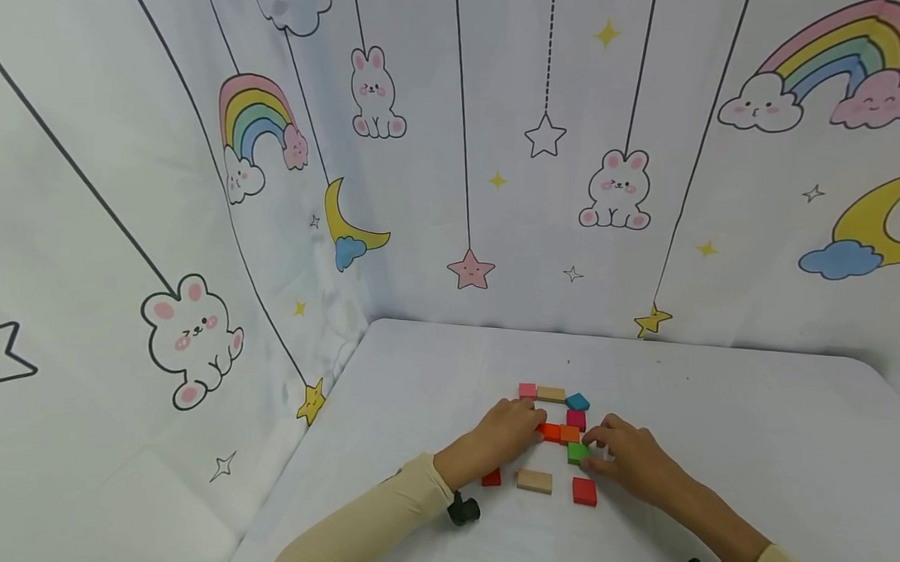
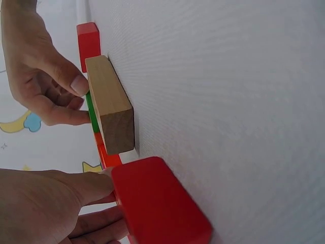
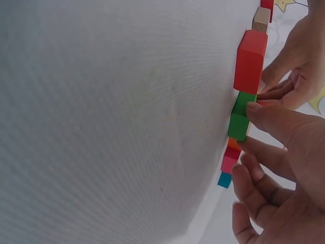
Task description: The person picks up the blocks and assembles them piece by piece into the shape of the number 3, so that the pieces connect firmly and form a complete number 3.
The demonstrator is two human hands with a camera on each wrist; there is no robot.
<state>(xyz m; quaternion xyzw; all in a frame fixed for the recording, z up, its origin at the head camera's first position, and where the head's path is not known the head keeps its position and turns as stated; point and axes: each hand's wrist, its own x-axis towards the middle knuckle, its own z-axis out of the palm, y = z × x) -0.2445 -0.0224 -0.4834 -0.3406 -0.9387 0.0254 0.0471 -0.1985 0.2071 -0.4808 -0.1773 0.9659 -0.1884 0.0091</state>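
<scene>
Small blocks lie on the white table. My right hand pinches a green block between thumb and index finger; its other fingers are loosely bent in the right wrist view. My left hand has thumb and fingers about the left end of a red-orange block, its grip partly hidden. An orange block touches that block on the right, just above the green one. A crimson block sits above the orange one, below a blue pentagon-shaped block.
A pink block and a wooden block line the far side. Nearer me are a red block, another wooden block and a second red block. A cartoon-printed curtain stands behind the table.
</scene>
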